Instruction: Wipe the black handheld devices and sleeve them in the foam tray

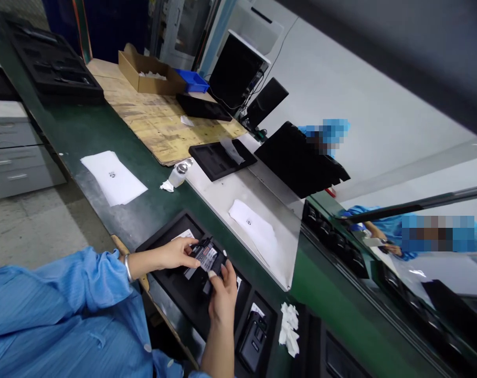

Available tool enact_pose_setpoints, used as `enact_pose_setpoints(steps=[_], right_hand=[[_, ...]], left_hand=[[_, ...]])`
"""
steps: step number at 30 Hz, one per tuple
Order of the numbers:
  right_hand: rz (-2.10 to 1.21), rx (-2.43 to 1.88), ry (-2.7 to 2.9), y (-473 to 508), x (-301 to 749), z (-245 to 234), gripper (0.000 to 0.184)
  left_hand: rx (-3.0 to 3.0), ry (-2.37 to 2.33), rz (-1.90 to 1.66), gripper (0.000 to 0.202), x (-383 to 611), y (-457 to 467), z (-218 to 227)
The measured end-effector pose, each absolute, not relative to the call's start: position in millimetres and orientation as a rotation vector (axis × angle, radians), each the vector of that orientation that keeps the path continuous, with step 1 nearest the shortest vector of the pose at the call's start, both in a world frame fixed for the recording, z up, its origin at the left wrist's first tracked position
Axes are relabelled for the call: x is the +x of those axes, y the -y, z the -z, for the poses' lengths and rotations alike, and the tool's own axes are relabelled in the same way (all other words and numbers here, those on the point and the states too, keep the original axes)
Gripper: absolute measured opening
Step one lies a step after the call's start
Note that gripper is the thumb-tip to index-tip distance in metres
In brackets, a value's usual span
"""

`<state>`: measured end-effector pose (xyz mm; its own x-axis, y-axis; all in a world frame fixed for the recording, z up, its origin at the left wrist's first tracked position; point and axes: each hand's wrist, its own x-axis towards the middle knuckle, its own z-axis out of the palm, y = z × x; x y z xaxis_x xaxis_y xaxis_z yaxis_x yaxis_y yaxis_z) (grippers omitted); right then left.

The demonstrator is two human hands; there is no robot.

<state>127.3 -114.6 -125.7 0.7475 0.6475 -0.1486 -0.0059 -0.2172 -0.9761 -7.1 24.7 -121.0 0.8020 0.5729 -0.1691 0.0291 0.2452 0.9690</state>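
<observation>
A small black device with a printed label [209, 258] is held between my two hands, above a black foam tray [171, 291]. My left hand [178, 254] grips its left end, thumb and fingers closed on the edge. From the near right side, my right hand [223, 289] pinches the same device with thumb and fingers. White labelled paper [185, 235] lies in the tray just beyond my left hand. Another black device [254, 336] rests in a compartment to the right of my right hand. The device's exact kind cannot be made out.
Crumpled white tissues [289, 329] lie right of the tray. A small bottle with a metal cap [180, 175] and white paper stacks [114, 177] stand beyond it. Farther back are a cardboard box [149, 73] and a blue bin [192, 81]. A co-worker [409, 233] is across the line.
</observation>
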Motion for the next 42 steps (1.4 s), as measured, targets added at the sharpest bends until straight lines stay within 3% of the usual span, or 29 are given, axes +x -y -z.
enact_pose_setpoints(steps=[3, 6, 15, 31, 37, 42], right_hand=[[-0.740, -1.418, 0.370, 130, 128, 123, 0.074], [-0.755, -1.253, 0.247, 130, 118, 122, 0.074], [-0.663, -1.244, 0.070, 119, 96, 127, 0.082], [-0.706, -1.152, -0.010, 113, 96, 121, 0.073], [-0.706, -1.185, 0.047, 112, 103, 126, 0.076], [-0.648, -1.146, 0.338, 119, 116, 120, 0.070]], left_hand=[[1.233, -0.508, -0.377, 0.073, -2, -20, 113], [1.233, -0.476, -0.328, 0.066, 9, -14, 106], [1.325, -0.514, -0.247, 0.051, 25, -8, 106], [1.297, -0.495, -0.178, 0.042, 28, -17, 106], [1.250, -0.474, -0.213, 0.048, 31, -20, 113], [1.281, -0.384, -0.339, 0.082, 24, -18, 106]])
